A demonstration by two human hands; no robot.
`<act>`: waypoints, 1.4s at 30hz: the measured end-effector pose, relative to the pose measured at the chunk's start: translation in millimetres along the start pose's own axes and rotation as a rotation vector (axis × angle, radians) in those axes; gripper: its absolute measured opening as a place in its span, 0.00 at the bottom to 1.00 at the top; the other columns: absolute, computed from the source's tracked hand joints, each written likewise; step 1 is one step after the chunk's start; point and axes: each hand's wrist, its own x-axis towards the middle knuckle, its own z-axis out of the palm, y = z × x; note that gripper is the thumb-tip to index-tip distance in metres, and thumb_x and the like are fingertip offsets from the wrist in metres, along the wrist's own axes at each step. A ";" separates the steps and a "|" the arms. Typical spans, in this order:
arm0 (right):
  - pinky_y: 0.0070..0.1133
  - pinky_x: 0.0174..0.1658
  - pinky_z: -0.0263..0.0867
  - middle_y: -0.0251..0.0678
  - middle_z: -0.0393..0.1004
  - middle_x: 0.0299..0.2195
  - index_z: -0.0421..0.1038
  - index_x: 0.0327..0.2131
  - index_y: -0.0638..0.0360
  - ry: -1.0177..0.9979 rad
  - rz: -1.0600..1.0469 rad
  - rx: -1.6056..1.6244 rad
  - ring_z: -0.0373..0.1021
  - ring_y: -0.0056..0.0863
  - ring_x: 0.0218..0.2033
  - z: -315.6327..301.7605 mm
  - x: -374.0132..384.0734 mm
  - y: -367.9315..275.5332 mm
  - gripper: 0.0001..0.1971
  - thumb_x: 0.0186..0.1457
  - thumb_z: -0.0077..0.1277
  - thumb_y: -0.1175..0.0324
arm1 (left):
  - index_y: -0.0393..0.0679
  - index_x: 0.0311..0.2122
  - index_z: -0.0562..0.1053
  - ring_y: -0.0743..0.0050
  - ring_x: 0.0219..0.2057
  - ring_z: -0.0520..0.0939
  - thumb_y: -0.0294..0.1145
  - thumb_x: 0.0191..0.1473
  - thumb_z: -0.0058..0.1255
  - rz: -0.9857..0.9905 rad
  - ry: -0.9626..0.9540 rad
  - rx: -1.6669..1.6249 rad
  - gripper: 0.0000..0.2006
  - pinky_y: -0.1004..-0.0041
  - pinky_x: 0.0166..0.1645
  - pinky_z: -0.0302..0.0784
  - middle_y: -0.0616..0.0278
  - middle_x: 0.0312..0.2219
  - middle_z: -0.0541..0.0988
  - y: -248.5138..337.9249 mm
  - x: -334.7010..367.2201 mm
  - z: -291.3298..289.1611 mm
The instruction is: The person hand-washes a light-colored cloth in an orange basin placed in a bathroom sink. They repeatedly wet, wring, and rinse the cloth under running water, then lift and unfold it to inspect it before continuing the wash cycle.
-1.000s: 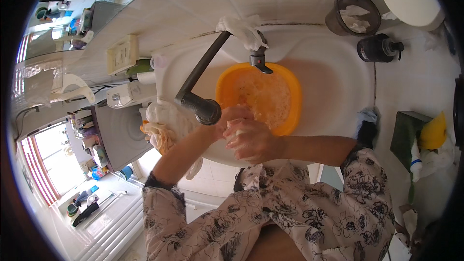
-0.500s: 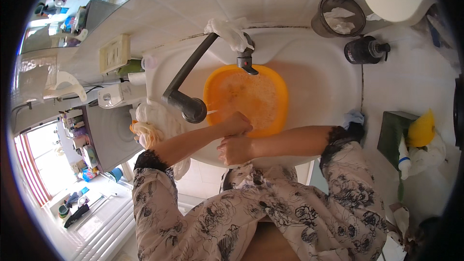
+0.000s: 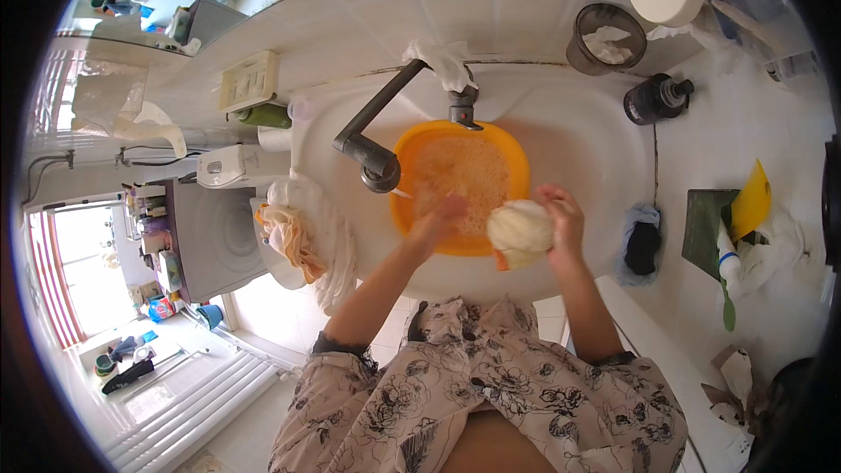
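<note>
A bunched cream cloth (image 3: 520,233) with an orange patch hangs at the near right rim of an orange basin (image 3: 523,158). My right hand (image 3: 565,219) grips it from the right side, fingers bent around its edge. The basin stands in a white sink (image 3: 578,158) and holds cloudy, foamy water (image 3: 464,166). Over the near left part of that water is my left hand (image 3: 445,215), its fingers smeared by motion. A dark swivel faucet (image 3: 381,166) reaches over the basin's left rim, and a thin stream runs from it into the water.
White and peach cloths (image 3: 298,245) are heaped on the sink's left edge. A dark pump bottle (image 3: 657,98) and a brown bin (image 3: 604,39) with crumpled tissue stand at the back right. A yellow scraper-like piece (image 3: 753,201) lies farther right, near a black-and-blue bundle (image 3: 642,241).
My hands were close together at the basin's near rim and are now apart. My right hand has moved right and forward, and the cream cloth has come into view in it.
</note>
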 end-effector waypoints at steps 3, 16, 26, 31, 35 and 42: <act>0.21 0.40 0.66 0.36 0.69 0.35 0.62 0.46 0.64 0.026 0.360 0.189 0.68 0.25 0.37 -43.8 22.7 17.3 0.18 0.50 0.45 0.70 | 0.42 0.42 0.67 0.76 0.37 0.74 0.32 0.49 0.50 0.466 0.369 0.623 0.15 0.76 0.42 0.70 0.62 0.39 0.73 -11.2 7.2 -63.6; 0.22 0.40 0.67 0.41 0.69 0.40 0.61 0.47 0.67 -0.415 0.486 0.090 0.70 0.26 0.37 -30.0 19.6 25.7 0.19 0.50 0.40 0.73 | 0.38 0.33 0.69 0.81 0.28 0.74 0.20 0.43 0.49 0.330 0.390 0.660 0.08 0.81 0.33 0.68 0.65 0.27 0.75 -16.7 2.4 -114.4; 0.25 0.42 0.67 0.44 0.69 0.39 0.63 0.44 0.67 -0.441 0.650 0.175 0.70 0.31 0.39 -38.0 25.5 65.0 0.17 0.53 0.40 0.66 | 0.39 0.24 0.67 0.83 0.21 0.71 0.18 0.40 0.44 0.360 0.481 0.463 0.04 0.82 0.26 0.66 0.68 0.20 0.71 36.7 -65.1 -80.2; 0.26 0.42 0.67 0.44 0.71 0.37 0.65 0.39 0.66 -0.567 0.754 0.145 0.70 0.32 0.38 -15.2 17.5 56.3 0.18 0.54 0.41 0.59 | 0.38 0.21 0.66 0.83 0.20 0.70 0.19 0.38 0.45 0.385 0.562 0.426 0.02 0.82 0.26 0.65 0.67 0.19 0.71 49.4 -72.4 -83.7; 0.26 0.42 0.67 0.42 0.71 0.37 0.66 0.39 0.65 -0.582 0.853 0.115 0.70 0.31 0.38 -4.2 19.0 68.4 0.17 0.54 0.41 0.60 | 0.39 0.21 0.66 0.83 0.20 0.70 0.20 0.38 0.45 0.371 0.611 0.500 0.02 0.82 0.26 0.65 0.67 0.19 0.71 73.7 -85.4 -78.7; 0.24 0.41 0.67 0.37 0.73 0.34 0.70 0.36 0.59 -0.779 0.967 0.201 0.70 0.27 0.36 14.9 14.2 83.1 0.12 0.51 0.44 0.64 | 0.40 0.22 0.65 0.85 0.21 0.66 0.28 0.43 0.45 0.378 0.672 0.613 0.05 0.81 0.26 0.62 0.69 0.17 0.67 117.6 -103.5 -63.8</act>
